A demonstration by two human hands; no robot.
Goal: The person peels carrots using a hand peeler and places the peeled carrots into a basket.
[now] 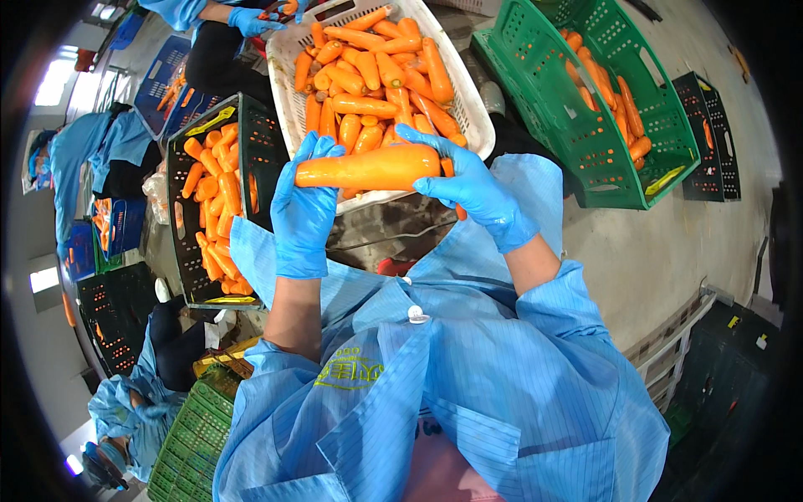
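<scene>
A large, wet-looking carrot lies crosswise between my gloved hands. My left hand supports its narrower end with the fingers behind it. At the thick end, my right hand grips it between thumb and fingers. An orange object, perhaps a tool handle, pokes out under my right palm; the rest of it is hidden. Just beyond the hands, a white plastic crate holds a heap of carrots.
A black crate full of carrots stands at left, a green crate with fewer carrots at right. Behind that is another black crate. Another person's gloved hand is at the white crate's far left corner. More people sit at left.
</scene>
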